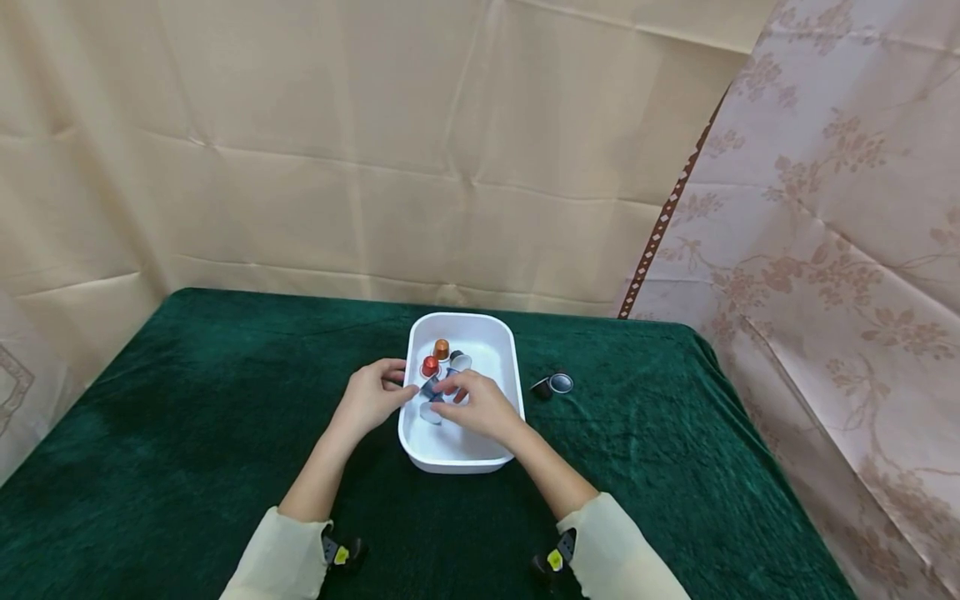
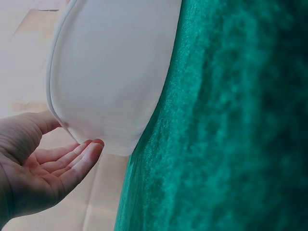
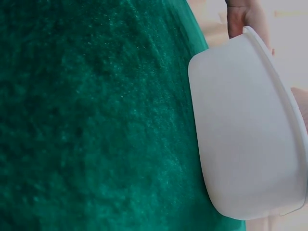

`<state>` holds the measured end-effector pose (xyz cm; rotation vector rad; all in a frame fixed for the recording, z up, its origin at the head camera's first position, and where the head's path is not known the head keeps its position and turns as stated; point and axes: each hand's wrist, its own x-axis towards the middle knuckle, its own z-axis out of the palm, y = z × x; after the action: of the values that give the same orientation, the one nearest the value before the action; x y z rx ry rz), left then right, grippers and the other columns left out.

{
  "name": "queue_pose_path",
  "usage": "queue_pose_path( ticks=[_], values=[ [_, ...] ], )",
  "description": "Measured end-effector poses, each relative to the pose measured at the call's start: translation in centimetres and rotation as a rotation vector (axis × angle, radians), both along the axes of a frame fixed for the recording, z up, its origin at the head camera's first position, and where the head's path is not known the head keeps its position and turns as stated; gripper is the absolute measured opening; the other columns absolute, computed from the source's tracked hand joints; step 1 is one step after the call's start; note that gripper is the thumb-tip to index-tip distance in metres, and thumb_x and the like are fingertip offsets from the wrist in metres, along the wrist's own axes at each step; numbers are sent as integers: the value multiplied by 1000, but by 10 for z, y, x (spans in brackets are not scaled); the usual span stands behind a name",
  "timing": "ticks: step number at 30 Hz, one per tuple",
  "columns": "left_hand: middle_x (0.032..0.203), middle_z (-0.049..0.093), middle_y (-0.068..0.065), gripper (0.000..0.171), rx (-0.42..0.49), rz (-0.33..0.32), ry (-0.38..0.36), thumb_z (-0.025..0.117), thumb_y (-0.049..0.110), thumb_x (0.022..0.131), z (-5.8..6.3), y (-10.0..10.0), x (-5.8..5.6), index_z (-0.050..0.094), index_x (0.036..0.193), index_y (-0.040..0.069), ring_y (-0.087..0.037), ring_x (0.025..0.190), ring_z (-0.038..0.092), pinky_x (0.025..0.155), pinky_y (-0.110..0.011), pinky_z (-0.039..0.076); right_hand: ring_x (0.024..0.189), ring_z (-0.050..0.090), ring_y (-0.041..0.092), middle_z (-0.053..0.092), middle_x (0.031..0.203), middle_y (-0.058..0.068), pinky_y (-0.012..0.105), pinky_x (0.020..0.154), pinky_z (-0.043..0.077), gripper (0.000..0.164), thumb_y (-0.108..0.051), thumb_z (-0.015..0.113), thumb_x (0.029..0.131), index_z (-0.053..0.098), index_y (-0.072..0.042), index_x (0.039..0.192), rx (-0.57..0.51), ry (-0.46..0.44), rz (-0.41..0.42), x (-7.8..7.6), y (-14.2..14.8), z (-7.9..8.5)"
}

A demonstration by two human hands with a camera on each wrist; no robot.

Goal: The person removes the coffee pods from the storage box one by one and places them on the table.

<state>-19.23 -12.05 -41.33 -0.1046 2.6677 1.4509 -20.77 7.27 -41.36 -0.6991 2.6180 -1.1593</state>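
A white plastic tray holds several coffee capsules, among them an orange one and a red one. Blue-grey capsules lie lower, beside a pale disc-like lid. My left hand holds the tray's left rim, thumb over the edge; in the left wrist view its fingertips meet the outer wall. Inside the tray, my right hand reaches over the blue-grey capsules with thumb and fingers bent around them. I cannot tell whether it pinches one. The right wrist view shows mainly the tray's outside.
Two dark capsules lie on their sides on the cloth, just right of the tray. Dark green velvet covers the table. A beige curtain hangs behind, and a floral cloth stands at the right.
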Motion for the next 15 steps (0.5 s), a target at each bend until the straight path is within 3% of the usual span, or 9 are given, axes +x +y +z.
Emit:
queue_pose_path(
  ticks=[15],
  values=[
    [119,60,-15,50,-7,-1,-6,65,23,86,1,0,0,49,131,7,-23,96,64,76,-32,55,86,57,12,66,104,4,22,72,46,31,-29,69,83,67,-13,110,71,5,27,-3,-5,-4]
  ],
)
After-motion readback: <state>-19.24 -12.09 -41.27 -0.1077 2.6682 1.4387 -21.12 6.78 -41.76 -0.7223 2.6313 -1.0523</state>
